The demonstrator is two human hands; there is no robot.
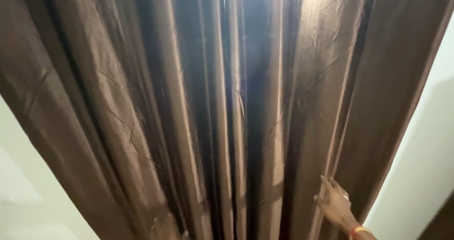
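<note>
I am seeing my right hand (336, 203) with fingers spread open, pressing flat on the brown curtain (203, 112), which is hanging in folds between pale walls (421, 164). Left hand is not showing.

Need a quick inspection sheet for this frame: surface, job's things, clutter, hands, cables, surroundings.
Surface: nothing seen; no table or floor in view.
Job's things: brown curtain, hanging in deep folds, creased, light showing through the middle gap.
Clutter: nothing seen.
Hands: right hand open, fingers spread against a curtain fold, ring on one finger, band at wrist; left hand not in view.
Cables: nothing seen.
Surroundings: pale wall on both sides of the curtain.
</note>
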